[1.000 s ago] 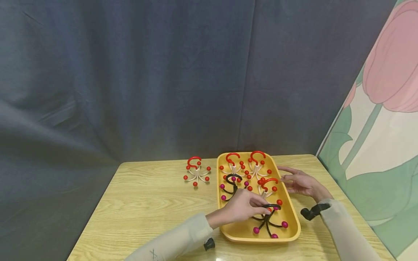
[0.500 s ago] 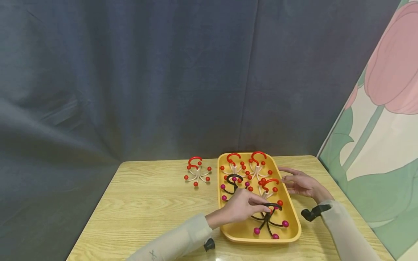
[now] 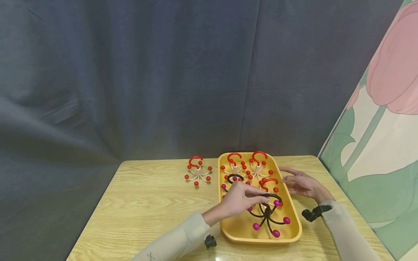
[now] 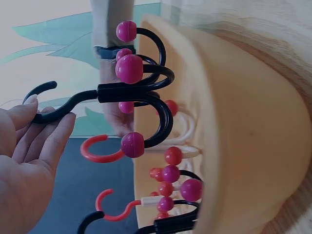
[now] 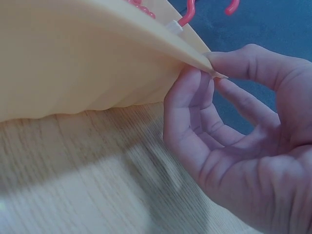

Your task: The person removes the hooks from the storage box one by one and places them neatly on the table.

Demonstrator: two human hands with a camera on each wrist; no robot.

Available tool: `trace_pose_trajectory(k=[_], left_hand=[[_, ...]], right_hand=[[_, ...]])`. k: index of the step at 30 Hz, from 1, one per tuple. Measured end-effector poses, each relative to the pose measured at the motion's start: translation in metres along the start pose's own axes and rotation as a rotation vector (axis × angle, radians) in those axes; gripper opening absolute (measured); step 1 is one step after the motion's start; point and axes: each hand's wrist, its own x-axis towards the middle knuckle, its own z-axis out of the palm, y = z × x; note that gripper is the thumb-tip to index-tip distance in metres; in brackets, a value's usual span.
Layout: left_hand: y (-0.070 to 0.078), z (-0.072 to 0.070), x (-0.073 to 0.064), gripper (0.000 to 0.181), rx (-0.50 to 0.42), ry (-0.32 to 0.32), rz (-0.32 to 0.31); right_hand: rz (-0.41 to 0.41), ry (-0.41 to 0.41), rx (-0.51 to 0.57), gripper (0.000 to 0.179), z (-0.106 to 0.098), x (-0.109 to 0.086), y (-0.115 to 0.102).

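My left hand (image 3: 236, 201) pinches the hook of a black multi-arm hook hanger (image 3: 267, 213) tipped with magenta balls. In the left wrist view the hanger (image 4: 119, 92) hangs by its hook from the thumb and fingers of my left hand (image 4: 29, 170). It is over the front part of a yellow tray (image 3: 236, 230). My right hand (image 3: 303, 185) pinches the tray's right rim; in the right wrist view thumb and fingertips meet at the edge of the tray (image 5: 97, 63). A second black hanger (image 3: 235, 176) lies in the tray, partly hidden behind my left hand.
Three white hangers with red hooks and red balls, such as this hanger (image 3: 258, 168), stand in the tray. Another white hanger (image 3: 197, 172) stands on the wooden table (image 3: 156, 195) left of the tray. A dark curtain (image 3: 183, 79) hangs behind; a tulip-print panel (image 3: 385, 156) is at right.
My left hand has lifted the black hanger slightly since half a second ago. The right hand stays at the tray's rim.
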Motion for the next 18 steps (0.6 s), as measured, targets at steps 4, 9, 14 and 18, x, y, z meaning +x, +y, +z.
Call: trace_pose_trajectory(k=[4, 9, 14, 18], left_hand=[[0.004, -0.005, -0.001, 0.024, -0.026, 0.006, -0.005], [0.010, -0.011, -0.002, 0.024, -0.075, 0.030, 0.036], [0.015, -0.018, -0.004, 0.024, -0.100, 0.045, 0.062], [0.019, -0.024, -0.006, 0.025, -0.107, 0.057, 0.051]], right_hand=[[0.002, 0.000, 0.002, 0.069, 0.001, 0.000, 0.000], [0.002, -0.010, 0.013, 0.068, 0.001, 0.000, -0.001], [0.003, -0.023, 0.032, 0.064, 0.000, -0.001, -0.001], [0.008, -0.026, 0.036, 0.061, 0.000, -0.001, -0.001]])
